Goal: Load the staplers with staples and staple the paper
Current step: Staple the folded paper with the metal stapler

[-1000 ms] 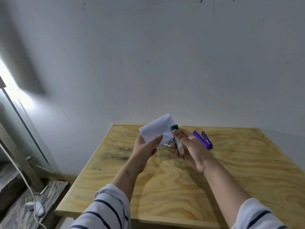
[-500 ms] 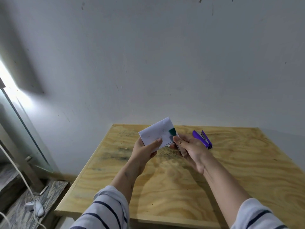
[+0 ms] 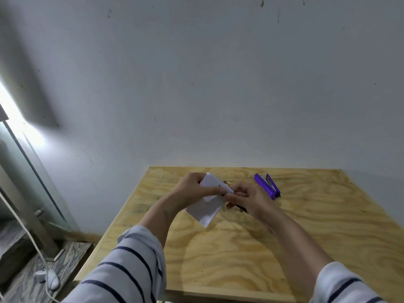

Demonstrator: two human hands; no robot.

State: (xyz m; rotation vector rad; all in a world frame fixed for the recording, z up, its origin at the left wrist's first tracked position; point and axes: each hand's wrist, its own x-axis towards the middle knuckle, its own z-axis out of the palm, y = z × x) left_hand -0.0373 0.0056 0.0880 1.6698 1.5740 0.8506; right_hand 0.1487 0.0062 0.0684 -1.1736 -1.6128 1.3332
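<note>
My left hand [image 3: 192,190] grips a folded white paper [image 3: 205,209] above the plywood table [image 3: 306,237]; the paper hangs down from my fingers. My right hand [image 3: 249,199] is closed on a small stapler [image 3: 239,207] at the paper's right edge. Only a dark sliver of that stapler shows under my fingers; its green end is hidden. A purple stapler [image 3: 267,186] lies hinged open on the table just beyond my right hand, apart from it.
The table's back edge meets a grey wall [image 3: 218,84]. To the left, off the table, stand a glass panel [image 3: 26,171] with a metal post and a white cable with a switch [image 3: 47,278] on the floor.
My left hand turned over and lowered, so the paper now hangs downward instead of standing up. The right hand dropped with the stapler, whose green tip went out of sight.
</note>
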